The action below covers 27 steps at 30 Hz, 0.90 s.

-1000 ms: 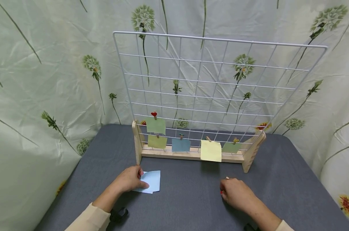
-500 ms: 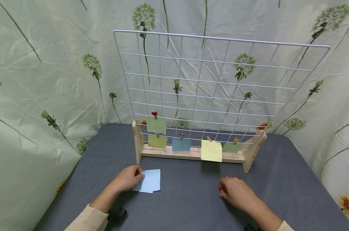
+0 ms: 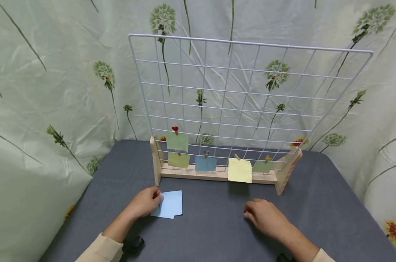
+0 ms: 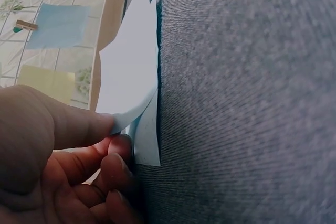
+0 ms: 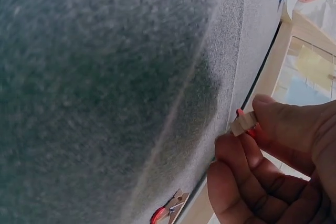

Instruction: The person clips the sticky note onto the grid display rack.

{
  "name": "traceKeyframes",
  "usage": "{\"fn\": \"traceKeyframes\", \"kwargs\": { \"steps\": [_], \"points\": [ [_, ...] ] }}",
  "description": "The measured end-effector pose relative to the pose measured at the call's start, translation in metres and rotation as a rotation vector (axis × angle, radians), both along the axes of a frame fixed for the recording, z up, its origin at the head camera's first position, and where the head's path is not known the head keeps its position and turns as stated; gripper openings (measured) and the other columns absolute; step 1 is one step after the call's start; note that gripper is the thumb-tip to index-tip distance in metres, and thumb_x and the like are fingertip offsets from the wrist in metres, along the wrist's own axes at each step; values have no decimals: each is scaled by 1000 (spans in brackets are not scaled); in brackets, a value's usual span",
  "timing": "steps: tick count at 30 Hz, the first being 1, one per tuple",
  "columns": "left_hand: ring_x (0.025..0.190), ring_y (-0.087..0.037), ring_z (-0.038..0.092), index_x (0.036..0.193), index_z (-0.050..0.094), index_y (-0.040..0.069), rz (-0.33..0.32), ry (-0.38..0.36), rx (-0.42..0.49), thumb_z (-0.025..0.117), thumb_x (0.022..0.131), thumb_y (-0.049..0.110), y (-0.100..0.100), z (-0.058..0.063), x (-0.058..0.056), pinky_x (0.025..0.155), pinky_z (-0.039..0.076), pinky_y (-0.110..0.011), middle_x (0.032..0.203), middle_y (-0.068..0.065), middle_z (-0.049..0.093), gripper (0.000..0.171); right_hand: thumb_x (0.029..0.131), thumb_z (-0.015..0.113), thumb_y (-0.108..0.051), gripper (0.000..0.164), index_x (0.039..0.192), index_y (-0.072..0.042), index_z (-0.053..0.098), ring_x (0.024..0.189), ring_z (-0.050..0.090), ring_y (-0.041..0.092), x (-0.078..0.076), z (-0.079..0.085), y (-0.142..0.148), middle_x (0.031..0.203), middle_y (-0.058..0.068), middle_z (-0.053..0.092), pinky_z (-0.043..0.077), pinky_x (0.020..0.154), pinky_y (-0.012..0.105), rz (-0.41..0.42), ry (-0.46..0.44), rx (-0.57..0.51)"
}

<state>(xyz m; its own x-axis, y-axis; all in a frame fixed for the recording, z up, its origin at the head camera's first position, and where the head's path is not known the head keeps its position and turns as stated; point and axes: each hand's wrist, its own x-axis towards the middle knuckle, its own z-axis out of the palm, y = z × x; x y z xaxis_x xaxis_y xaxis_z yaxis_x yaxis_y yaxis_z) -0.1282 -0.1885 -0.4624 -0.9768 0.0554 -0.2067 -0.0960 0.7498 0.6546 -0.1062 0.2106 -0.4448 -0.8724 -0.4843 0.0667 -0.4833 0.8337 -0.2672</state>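
My left hand [image 3: 143, 202] pinches the near edge of a light blue paper note [image 4: 131, 61] between thumb and fingers. The note bends upward there, and a second blue sheet [image 4: 149, 140] lies under it on the table. Over to the right, my right hand [image 3: 266, 216] holds a small wooden clothespin [image 5: 243, 124] with a red decoration between thumb and fingertips; the head view hides this pin behind the hand. Another clothespin [image 5: 170, 208] with red on it lies on the cloth below that hand.
Behind both hands a white wire grid [image 3: 250, 43] stands in a wooden base [image 3: 191, 175]. Clipped low on it are several notes, among them a pale yellow note [image 3: 240, 171] and a blue note [image 3: 205, 164]. Grey cloth [image 3: 211, 225] covers the table; a flowered curtain [image 3: 70, 109] hangs behind.
My left thumb has drawn back from over the blue notes to their left edge and pinches there. My right hand has shifted slightly left, and the red bit at its fingers is now hidden.
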Motion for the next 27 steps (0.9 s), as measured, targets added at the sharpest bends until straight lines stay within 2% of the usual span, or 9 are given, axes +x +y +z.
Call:
{"fn": "traceKeyframes", "kwargs": {
  "steps": [8, 12, 15, 18, 22, 27],
  "points": [
    [70, -18, 49, 93, 62, 8, 2, 8, 15, 66, 97, 14, 1, -2, 0, 60, 36, -31, 79, -3, 54, 8, 89, 77, -15, 9, 85, -18, 70, 67, 52, 2, -2, 6, -7, 76, -9, 58, 46, 60, 27, 15, 107, -12],
    [69, -17, 48, 90, 61, 9, 6, 15, 16, 69, 96, 16, 1, -1, 1, 60, 35, -30, 77, -1, 53, 12, 90, 77, -16, 4, 91, -16, 73, 67, 51, 0, -1, 8, -13, 80, -10, 59, 46, 60, 25, -23, 133, -40],
    [67, -16, 48, 88, 60, 10, 4, 30, 24, 71, 94, 16, 1, 1, 2, 60, 35, -30, 76, 0, 53, 14, 89, 78, -16, 7, 95, -15, 74, 69, 53, -1, 0, 11, -18, 83, -11, 61, 47, 62, 23, -62, 171, -93],
    [67, -15, 49, 88, 62, 9, -1, 52, 28, 72, 93, 14, 2, 3, 2, 59, 36, -29, 75, 0, 55, 13, 85, 82, -13, 13, 95, -15, 74, 71, 58, 0, 0, 16, -22, 84, -10, 63, 48, 62, 21, -62, 266, -161],
    [69, -15, 51, 91, 65, 8, -2, 86, 21, 71, 93, 12, 3, 11, 1, 60, 39, -30, 76, 0, 58, 8, 80, 86, -10, 18, 94, -14, 74, 73, 63, 2, -3, 24, -26, 84, -9, 66, 51, 62, 21, -16, 405, -226],
    [75, -15, 53, 97, 69, 7, 0, 107, 11, 67, 97, 14, 4, 21, 0, 65, 43, -31, 84, -1, 64, 7, 80, 86, -11, 19, 93, -16, 73, 73, 64, 3, -6, 34, -30, 85, -8, 70, 51, 62, 21, 13, 458, -235]
  ]
}}
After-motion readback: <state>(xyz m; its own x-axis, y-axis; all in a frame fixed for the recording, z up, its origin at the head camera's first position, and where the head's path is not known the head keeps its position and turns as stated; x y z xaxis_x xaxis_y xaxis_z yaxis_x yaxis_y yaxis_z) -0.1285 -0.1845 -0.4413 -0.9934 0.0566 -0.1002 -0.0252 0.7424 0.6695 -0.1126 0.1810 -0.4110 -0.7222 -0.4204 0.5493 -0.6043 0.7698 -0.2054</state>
